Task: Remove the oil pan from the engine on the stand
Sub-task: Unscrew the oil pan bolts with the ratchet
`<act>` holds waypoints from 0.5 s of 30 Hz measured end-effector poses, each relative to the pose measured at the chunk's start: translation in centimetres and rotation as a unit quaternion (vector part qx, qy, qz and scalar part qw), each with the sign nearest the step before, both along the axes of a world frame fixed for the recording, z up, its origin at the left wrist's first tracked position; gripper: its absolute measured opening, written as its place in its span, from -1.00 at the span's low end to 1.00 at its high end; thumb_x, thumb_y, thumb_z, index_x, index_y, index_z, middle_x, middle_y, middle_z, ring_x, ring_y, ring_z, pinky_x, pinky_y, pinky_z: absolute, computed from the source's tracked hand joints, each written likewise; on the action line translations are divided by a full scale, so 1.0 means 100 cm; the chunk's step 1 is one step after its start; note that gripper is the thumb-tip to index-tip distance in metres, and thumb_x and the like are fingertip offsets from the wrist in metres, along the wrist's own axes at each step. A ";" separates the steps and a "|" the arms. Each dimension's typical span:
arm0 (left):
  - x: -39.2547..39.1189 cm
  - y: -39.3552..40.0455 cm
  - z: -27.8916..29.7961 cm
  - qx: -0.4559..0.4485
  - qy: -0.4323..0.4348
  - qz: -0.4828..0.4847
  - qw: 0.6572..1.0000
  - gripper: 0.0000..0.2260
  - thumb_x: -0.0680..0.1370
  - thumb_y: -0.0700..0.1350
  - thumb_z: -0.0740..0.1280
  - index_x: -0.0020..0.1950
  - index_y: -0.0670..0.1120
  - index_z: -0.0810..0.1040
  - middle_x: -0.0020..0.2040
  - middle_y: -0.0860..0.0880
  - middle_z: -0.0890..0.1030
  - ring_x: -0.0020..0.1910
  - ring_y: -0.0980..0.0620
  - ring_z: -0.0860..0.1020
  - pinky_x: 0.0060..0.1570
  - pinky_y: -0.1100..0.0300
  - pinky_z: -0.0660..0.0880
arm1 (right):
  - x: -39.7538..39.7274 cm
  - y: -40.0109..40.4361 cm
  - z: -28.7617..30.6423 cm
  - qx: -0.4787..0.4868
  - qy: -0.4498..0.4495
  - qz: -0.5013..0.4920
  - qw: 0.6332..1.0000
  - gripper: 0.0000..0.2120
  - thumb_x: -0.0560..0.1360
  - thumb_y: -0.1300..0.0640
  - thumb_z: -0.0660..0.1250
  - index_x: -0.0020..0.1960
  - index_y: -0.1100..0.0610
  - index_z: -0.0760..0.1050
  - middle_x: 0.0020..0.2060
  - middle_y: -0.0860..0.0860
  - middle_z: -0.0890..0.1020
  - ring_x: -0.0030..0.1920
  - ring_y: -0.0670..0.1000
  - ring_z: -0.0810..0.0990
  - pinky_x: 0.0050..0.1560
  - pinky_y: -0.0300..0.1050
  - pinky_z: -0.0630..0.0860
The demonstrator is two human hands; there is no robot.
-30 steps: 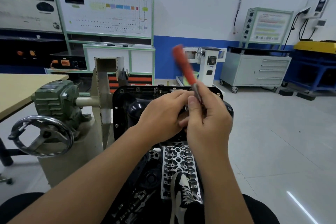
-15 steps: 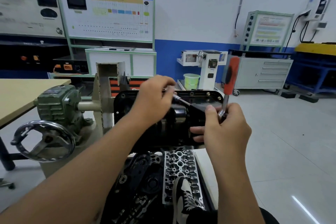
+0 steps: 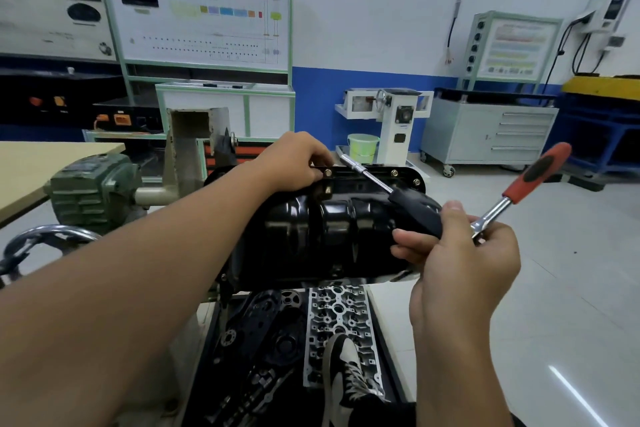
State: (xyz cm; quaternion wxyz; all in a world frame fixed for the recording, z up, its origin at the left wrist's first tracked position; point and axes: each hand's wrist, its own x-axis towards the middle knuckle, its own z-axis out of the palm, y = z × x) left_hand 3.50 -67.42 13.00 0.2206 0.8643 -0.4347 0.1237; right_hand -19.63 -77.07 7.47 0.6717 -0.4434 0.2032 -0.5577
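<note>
Since the frame half a second back, right hand (image 3: 457, 267) has swung the ratchet handle (image 3: 535, 173) from near upright to tilted out to the right; left hand (image 3: 294, 161) has settled lower onto the far flange of the oil pan (image 3: 332, 232).

Oil pan: glossy black, ribbed, dome side facing the camera, mounted on the engine on the stand (image 3: 187, 146), centre of view. Brass-coloured bolts (image 3: 394, 173) visible along the far flange edge; one sits right at the left fingertips.

Left hand: fingers curled together at the flange by a bolt (image 3: 327, 173); whether they pinch it or only touch it, cannot tell. Right hand: fingers and thumb wrapped round two tools at once, the black-handled nut driver (image 3: 414, 208) with its shaft pointing up-left over the pan, socket tip just beside the left hand, and the chrome shank of the red-gripped ratchet.

Edges and room: green gearbox (image 3: 90, 191) and handwheel (image 3: 38, 243) close on the pan's left. Open grey floor (image 3: 571, 288) to the right. Below the pan, a tray (image 3: 207, 329) of dismantled parts, cylinder head (image 3: 337, 322) among them, and a shoe (image 3: 346, 374) resting on it.
</note>
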 end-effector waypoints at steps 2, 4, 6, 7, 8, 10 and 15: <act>0.004 -0.003 0.000 -0.004 0.005 -0.003 1.000 -0.77 0.54 -0.15 0.49 0.19 0.01 0.71 0.07 0.02 0.70 0.09 0.00 0.62 0.22 0.05 0.54 | 0.001 -0.002 -0.001 0.010 -0.009 -0.003 1.000 -0.83 0.65 0.14 0.34 -0.04 0.09 0.37 -0.50 -0.03 0.62 -0.50 0.17 0.66 -0.53 -0.08 0.56; 0.006 -0.005 0.000 -0.001 0.019 -0.008 1.000 -0.76 0.56 -0.12 0.49 0.23 0.00 0.69 0.05 0.05 0.68 0.09 0.02 0.60 0.21 0.11 0.51 | 0.002 -0.002 -0.002 0.016 -0.013 -0.003 1.000 -0.83 0.65 0.14 0.35 -0.04 0.10 0.36 -0.51 -0.03 0.61 -0.51 0.17 0.66 -0.53 -0.08 0.56; 0.009 -0.007 -0.001 0.001 0.032 -0.023 0.999 -0.72 0.57 -0.14 0.47 0.28 0.00 0.67 0.05 0.09 0.65 0.07 0.07 0.58 0.15 0.21 0.48 | 0.004 -0.003 -0.004 0.022 -0.015 -0.001 1.000 -0.84 0.65 0.14 0.34 -0.03 0.10 0.37 -0.51 -0.02 0.61 -0.51 0.18 0.66 -0.53 -0.08 0.56; 0.009 -0.007 -0.001 0.001 0.033 -0.030 0.999 -0.72 0.58 -0.16 0.47 0.29 0.01 0.67 0.04 0.11 0.64 0.05 0.10 0.57 0.10 0.28 0.45 | 0.004 -0.002 -0.004 0.024 -0.015 0.001 1.000 -0.84 0.65 0.14 0.34 -0.03 0.10 0.37 -0.51 -0.01 0.61 -0.51 0.18 0.65 -0.53 -0.09 0.56; 0.010 -0.008 -0.001 -0.001 0.031 -0.033 0.999 -0.73 0.58 -0.17 0.46 0.27 0.01 0.68 0.03 0.12 0.64 0.04 0.10 0.58 0.06 0.31 0.43 | 0.005 -0.001 -0.005 0.025 -0.014 0.002 1.000 -0.84 0.65 0.14 0.34 -0.02 0.11 0.37 -0.51 -0.01 0.61 -0.52 0.17 0.65 -0.52 -0.09 0.56; 0.011 -0.009 -0.002 -0.012 0.033 -0.035 0.999 -0.76 0.57 -0.17 0.47 0.23 -0.01 0.68 0.00 0.11 0.66 0.05 0.07 0.61 0.10 0.22 0.49 | 0.006 0.002 -0.005 0.024 -0.012 0.004 1.000 -0.85 0.66 0.13 0.33 -0.01 0.11 0.37 -0.52 0.00 0.62 -0.53 0.16 0.65 -0.53 -0.09 0.56; 0.006 -0.008 0.004 0.054 -0.064 -0.054 0.995 -0.80 0.56 -0.20 0.45 0.09 0.08 0.65 -0.18 0.25 0.55 -0.05 0.01 0.55 0.03 0.05 0.53 | 0.010 0.012 -0.008 0.006 -0.004 0.017 1.000 -0.86 0.67 0.13 0.30 -0.02 0.12 0.37 -0.54 -0.03 0.61 -0.53 0.17 0.64 -0.52 -0.08 0.57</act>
